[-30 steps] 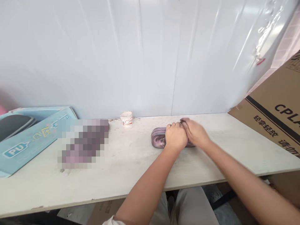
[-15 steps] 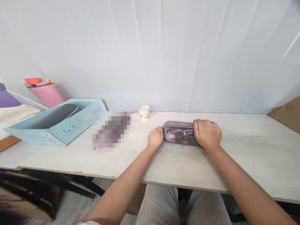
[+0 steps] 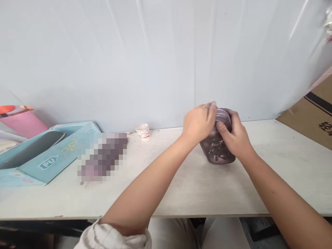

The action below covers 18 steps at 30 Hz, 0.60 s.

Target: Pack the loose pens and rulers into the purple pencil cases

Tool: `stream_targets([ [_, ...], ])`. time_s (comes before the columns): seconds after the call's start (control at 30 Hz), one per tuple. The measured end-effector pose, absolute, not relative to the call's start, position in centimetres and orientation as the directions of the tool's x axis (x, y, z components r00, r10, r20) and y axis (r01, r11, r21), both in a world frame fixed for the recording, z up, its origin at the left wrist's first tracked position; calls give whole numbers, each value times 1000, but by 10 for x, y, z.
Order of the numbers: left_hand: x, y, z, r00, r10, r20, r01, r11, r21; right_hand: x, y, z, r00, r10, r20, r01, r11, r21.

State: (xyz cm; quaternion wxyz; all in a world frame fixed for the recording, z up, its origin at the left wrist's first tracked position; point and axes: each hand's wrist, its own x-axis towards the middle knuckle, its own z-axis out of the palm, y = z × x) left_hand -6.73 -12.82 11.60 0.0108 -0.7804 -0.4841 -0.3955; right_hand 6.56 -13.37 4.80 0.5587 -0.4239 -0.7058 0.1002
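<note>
A purple pencil case (image 3: 217, 152) with an embossed pattern stands on end on the white table (image 3: 197, 183), just right of centre. My left hand (image 3: 198, 121) is closed over its top left edge. My right hand (image 3: 234, 136) wraps round its upper right side, thumb on the front. Both hands grip the case at its upper end, which they partly hide.
A small paper cup (image 3: 143, 131) sits by the wall. A blurred purple patch (image 3: 103, 155) lies left of centre. A light blue box (image 3: 44, 155) is at the far left with a pink roll (image 3: 18, 121) behind it. A cardboard box (image 3: 311, 110) stands at the right.
The pencil case lay flat on the table; now it is stood up on its end. Both hands moved from its ends to its top.
</note>
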Motion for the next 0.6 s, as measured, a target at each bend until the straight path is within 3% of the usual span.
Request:
stream_targets([
  [0.1,-29,-123,115,299,658,691,700,-643,310,86,-136,49,171,666,727,471,592,-653],
  [0.23,-1,-111,107,240,632,737,571,-705,419,99,-134,33,388,581,716,464,548,-696],
  [0.4,3,-101,91,6,755,656,437,-592,678,100,-125,29,452,523,723,442,572,-691],
  [0.5,1,-104,59,-126,864,488,377,-413,829,104,-123,26,482,515,708,447,551,-705],
  [0.6,-1,-113,13,-108,911,397,359,-337,870,110,-126,8,475,554,684,485,484,-729],
])
